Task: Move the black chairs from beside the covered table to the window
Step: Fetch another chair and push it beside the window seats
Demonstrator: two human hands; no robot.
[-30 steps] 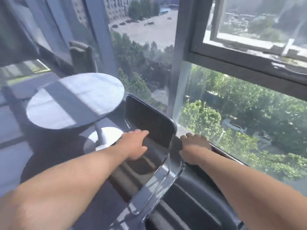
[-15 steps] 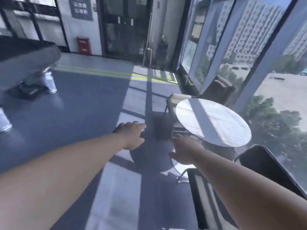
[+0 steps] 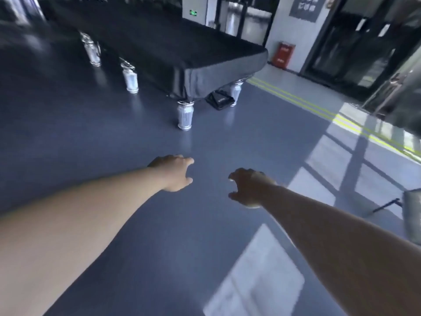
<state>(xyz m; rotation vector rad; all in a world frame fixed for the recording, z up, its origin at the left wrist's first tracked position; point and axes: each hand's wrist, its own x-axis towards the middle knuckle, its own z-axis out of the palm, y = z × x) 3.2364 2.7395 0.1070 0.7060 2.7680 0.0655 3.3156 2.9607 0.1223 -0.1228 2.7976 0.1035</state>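
The long table draped in a black cloth (image 3: 159, 39) stands at the far side of the room, its near corner pointing toward the person and resting on a silvery ribbed metal leg (image 3: 185, 116). More such legs run along its left edge. A flat black object (image 3: 219, 100) lies on the floor just under the table's right-hand edge, beside another leg. At the right border of the view a pale grey furniture piece with a thin black strut (image 3: 411, 215) is cut off; whether it is one of the black chairs cannot be told. Between the table's near corner and the person lies a wide stretch of smooth, faintly glossy blue-grey floor (image 3: 136, 258), crossed on the right by bright sun patches and window-frame shadows. The left hand (image 3: 173, 172) reaches forward with loosely spread fingers, grasping nothing and touching nothing. The right hand (image 3: 248, 188), in shadow, hangs with fingers half-curled and also empty. Both hover over the floor, well apart from the table. A double yellow line (image 3: 319, 110) runs past the table's right side toward a small red box (image 3: 283, 54) against the pale wall, near dark glass doors (image 3: 355, 42).
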